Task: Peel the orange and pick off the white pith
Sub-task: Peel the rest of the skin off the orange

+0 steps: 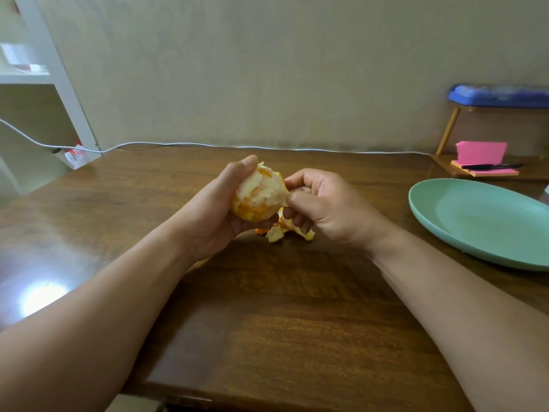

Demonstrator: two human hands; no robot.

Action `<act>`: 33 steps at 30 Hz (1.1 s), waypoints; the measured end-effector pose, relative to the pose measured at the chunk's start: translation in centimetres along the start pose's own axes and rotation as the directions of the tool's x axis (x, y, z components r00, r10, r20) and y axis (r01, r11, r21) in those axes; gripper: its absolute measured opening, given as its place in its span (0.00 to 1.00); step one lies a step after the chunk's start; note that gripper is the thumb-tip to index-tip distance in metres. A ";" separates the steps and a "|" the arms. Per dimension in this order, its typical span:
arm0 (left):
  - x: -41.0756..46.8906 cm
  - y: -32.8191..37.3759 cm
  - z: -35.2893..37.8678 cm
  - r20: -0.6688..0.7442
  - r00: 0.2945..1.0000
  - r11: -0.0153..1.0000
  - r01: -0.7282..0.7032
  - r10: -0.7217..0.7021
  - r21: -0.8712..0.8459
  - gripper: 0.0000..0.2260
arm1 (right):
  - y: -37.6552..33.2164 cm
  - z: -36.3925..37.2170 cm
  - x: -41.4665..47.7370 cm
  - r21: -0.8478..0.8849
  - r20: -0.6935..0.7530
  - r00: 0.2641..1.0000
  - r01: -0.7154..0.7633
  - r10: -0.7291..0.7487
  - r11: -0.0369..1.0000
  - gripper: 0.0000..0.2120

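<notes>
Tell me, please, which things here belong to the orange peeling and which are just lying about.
Job: orange, held in the left hand; peel, pinched by the right hand.
Lying about: green plate, pink notes, pen, white cable, blue box.

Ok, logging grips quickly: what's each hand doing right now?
Left hand: holds the orange, fingers curled round it.
Right hand: pinches peel at the orange's right edge.

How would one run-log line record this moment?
left hand: holds mostly peeled orange | right hand: pinches pith at orange | peel pieces: under hands | plate: on table
</notes>
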State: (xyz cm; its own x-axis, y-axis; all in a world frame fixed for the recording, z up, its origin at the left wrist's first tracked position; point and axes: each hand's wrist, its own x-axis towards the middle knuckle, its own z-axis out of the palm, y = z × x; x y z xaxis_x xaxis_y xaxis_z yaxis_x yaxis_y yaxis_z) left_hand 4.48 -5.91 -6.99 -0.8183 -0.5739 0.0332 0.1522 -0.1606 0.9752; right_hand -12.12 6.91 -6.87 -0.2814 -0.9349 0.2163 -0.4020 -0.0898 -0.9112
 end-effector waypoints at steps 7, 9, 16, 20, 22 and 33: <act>0.1 -0.2 0.1 -0.003 0.997 0.994 -0.070 0.071 0.086 0.29 | -0.3 0.2 -0.2 -0.027 0.023 0.999 -0.029 0.029 0.999 0.13; 0.1 -0.4 0.3 -0.058 0.991 0.979 -0.110 0.121 0.169 0.31 | -0.1 0.3 -0.3 -0.106 -0.027 1.000 -0.007 0.004 0.994 0.12; 0.1 -0.9 1.4 -0.156 0.964 0.949 -0.168 0.214 0.266 0.27 | -0.1 1.0 -0.6 -0.274 -0.164 0.984 0.022 -0.070 0.961 0.11; 0.0 -0.8 0.9 -0.173 0.952 0.924 -0.184 0.252 0.336 0.26 | -0.3 1.4 -0.9 -0.262 -0.132 0.988 0.047 -0.085 0.964 0.11; 0.0 -0.8 0.7 -0.165 0.950 0.921 -0.200 0.266 0.334 0.24 | -0.3 1.4 -0.8 -0.258 -0.115 0.990 0.052 -0.084 0.965 0.13; -0.2 -0.7 0.6 -0.118 0.971 0.954 -0.174 0.207 0.245 0.30 | -0.3 0.3 -0.5 -0.167 -0.005 0.986 0.161 -0.164 0.973 0.12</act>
State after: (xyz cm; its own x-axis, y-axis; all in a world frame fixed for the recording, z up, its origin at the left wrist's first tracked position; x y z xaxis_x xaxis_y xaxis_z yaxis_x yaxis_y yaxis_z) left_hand 4.15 -5.21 -7.56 -0.6975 -0.6855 0.2085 0.1516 0.1432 0.9780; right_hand -11.64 7.29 -6.79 -0.2158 -0.9060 0.3642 -0.5816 -0.1803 -0.7932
